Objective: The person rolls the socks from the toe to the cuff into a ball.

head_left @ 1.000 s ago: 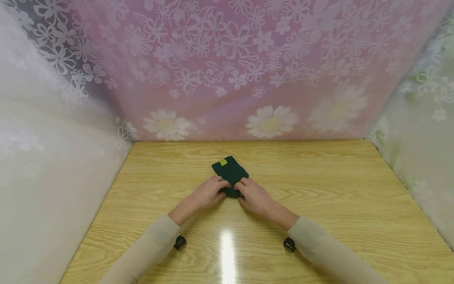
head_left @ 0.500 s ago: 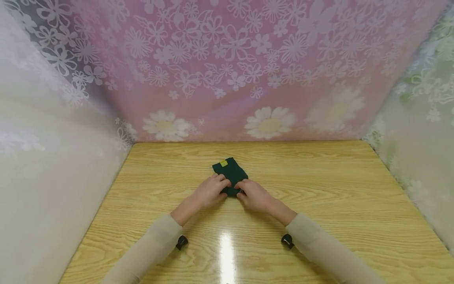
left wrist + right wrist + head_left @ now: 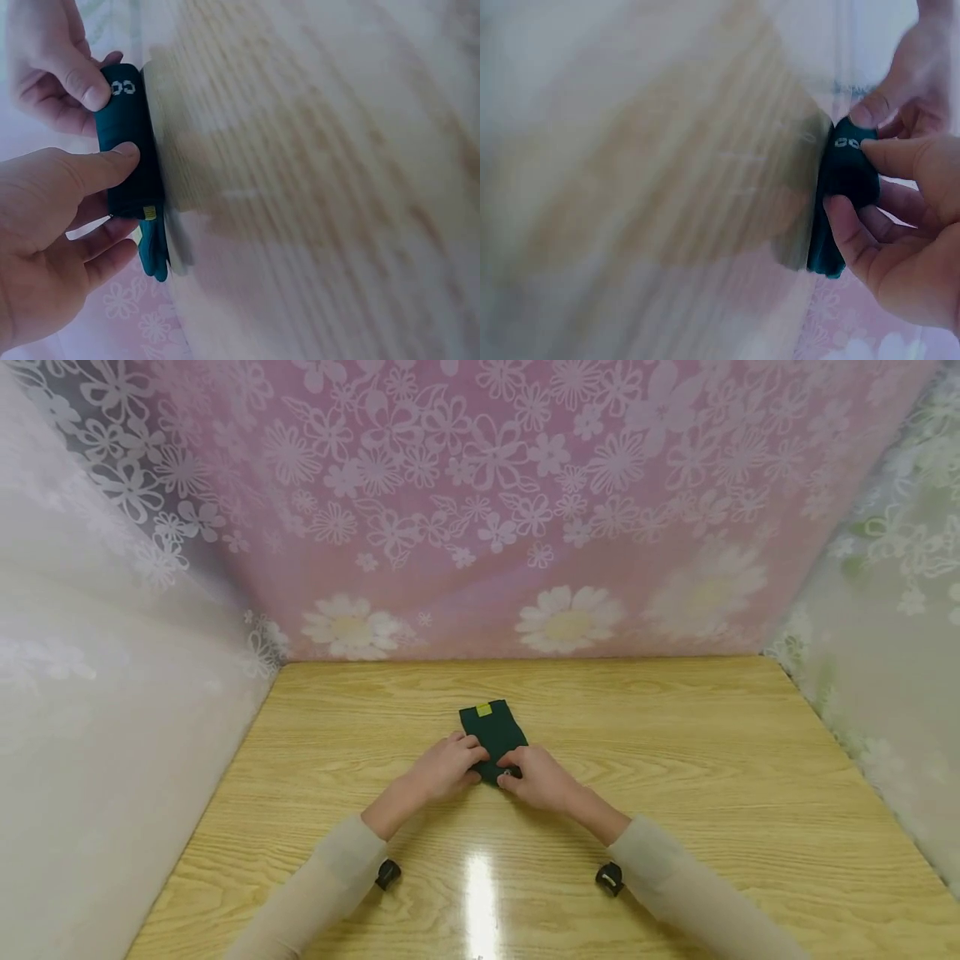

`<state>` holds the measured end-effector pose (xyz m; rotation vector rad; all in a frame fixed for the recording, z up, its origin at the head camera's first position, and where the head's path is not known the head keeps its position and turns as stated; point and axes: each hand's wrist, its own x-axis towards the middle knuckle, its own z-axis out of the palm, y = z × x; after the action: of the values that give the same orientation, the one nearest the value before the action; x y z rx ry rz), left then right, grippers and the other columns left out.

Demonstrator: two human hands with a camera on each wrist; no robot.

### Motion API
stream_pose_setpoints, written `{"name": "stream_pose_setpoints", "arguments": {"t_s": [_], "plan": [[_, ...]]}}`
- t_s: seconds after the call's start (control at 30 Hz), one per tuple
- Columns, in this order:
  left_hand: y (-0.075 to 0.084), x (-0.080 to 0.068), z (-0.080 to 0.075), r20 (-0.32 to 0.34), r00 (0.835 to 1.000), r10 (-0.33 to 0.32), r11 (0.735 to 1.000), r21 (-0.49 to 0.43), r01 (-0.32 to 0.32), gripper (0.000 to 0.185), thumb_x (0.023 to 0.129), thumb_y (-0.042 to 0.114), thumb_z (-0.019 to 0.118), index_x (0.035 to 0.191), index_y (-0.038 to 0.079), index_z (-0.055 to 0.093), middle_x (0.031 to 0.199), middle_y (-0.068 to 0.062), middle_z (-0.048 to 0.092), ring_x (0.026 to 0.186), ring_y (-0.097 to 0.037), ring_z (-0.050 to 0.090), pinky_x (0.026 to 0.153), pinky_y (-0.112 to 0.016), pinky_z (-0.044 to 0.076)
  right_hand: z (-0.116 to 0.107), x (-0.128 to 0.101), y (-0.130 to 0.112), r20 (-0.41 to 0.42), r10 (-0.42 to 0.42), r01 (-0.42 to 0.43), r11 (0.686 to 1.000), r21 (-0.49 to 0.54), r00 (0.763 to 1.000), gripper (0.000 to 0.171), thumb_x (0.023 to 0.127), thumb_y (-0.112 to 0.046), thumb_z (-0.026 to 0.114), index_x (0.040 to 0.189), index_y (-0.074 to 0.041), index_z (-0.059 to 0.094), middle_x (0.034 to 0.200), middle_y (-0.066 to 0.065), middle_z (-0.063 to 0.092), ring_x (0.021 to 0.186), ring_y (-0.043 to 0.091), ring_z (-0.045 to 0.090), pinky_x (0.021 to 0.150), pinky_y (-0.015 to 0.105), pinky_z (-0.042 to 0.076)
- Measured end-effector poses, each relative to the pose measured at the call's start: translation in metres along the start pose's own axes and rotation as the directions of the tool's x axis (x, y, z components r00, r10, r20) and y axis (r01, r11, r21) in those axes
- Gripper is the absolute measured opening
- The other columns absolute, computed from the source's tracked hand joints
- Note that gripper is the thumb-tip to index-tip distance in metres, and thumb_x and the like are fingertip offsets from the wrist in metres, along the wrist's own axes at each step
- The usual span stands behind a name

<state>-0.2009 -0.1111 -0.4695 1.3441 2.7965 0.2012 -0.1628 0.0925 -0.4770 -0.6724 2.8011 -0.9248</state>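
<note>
A folded dark green cloth (image 3: 491, 731) lies on the table, a small yellow tag (image 3: 483, 710) at its far end. Its near end is curled into a thick roll, and white lettering (image 3: 123, 88) shows on the roll in the left wrist view. My left hand (image 3: 447, 764) pinches the roll's left side, thumb on the near face and fingers behind. On the other side my right hand (image 3: 543, 779) grips it too, thumb and index finger by the lettering. In the right wrist view, flat layers of the cloth (image 3: 825, 251) stick out beyond the roll.
The wood-grain table (image 3: 675, 860) spreads around both arms, with a bright light reflection in front. A pink flowered curtain (image 3: 450, 527) stands along the back edge. Pale curtains (image 3: 112, 693) close off both sides. A small black device (image 3: 610, 878) sits under each sleeve cuff.
The cloth has turned slightly clockwise, its tagged far end shifting right. The right fingers have opened a little around the lettered near end; both hands stay in nearly the same place.
</note>
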Motion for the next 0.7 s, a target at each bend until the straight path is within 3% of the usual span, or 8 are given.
{"name": "stream_pose_setpoints", "arguments": {"t_s": [0.13,0.23,0.33,0.5,0.7], "plan": [[0.001,0.001,-0.001,0.009,1.0,0.001,1.0,-0.001,-0.001,0.024,0.095,0.016,0.069,0.118,0.01,0.069,0.114,-0.006,0.065,0.107,-0.027,0.058,0.093,-0.038,0.05,0.004,-0.006,-0.009,-0.013,-0.045,0.041,0.982,-0.183,0.999,0.027,0.094,-0.013,0.069,0.114,0.005,0.07,0.098,0.013,0.065,0.085,0.022,0.061,0.077,0.037,0.054],[0.001,0.002,-0.002,0.006,1.0,0.003,1.0,-0.009,-0.003,0.024,0.094,0.015,0.069,0.118,0.01,0.069,0.114,-0.007,0.065,0.108,-0.028,0.058,0.093,-0.039,0.05,0.007,-0.011,-0.015,-0.028,-0.126,0.106,0.923,-0.369,0.992,0.027,0.092,-0.014,0.071,0.111,0.006,0.069,0.093,0.012,0.059,0.079,0.022,0.056,0.072,0.035,0.053],[0.002,0.002,-0.002,0.006,1.0,0.004,1.0,-0.011,-0.004,0.024,0.095,0.015,0.069,0.119,0.011,0.069,0.114,-0.006,0.065,0.109,-0.027,0.058,0.093,-0.039,0.05,0.01,-0.014,-0.019,-0.058,-0.178,0.129,0.866,-0.483,0.982,0.026,0.09,-0.015,0.073,0.109,0.004,0.07,0.091,0.011,0.055,0.08,0.023,0.052,0.072,0.034,0.052],[0.003,0.001,-0.002,0.012,1.0,0.005,1.0,-0.005,-0.005,0.025,0.096,0.015,0.067,0.12,0.01,0.069,0.116,-0.006,0.064,0.108,-0.027,0.057,0.093,-0.038,0.051,0.012,-0.017,-0.022,-0.103,-0.182,0.11,0.866,-0.489,0.978,0.026,0.088,-0.017,0.076,0.107,-0.001,0.07,0.092,0.01,0.054,0.082,0.022,0.05,0.07,0.033,0.051],[0.003,0.0,0.0,0.008,1.0,0.003,1.0,0.022,-0.003,0.024,0.096,0.015,0.067,0.119,0.01,0.069,0.114,-0.006,0.064,0.105,-0.025,0.056,0.092,-0.037,0.05,0.01,-0.016,-0.024,-0.068,-0.209,0.146,0.85,-0.507,0.976,0.026,0.086,-0.021,0.079,0.1,-0.003,0.068,0.09,0.007,0.055,0.08,0.021,0.051,0.071,0.033,0.052]]}}
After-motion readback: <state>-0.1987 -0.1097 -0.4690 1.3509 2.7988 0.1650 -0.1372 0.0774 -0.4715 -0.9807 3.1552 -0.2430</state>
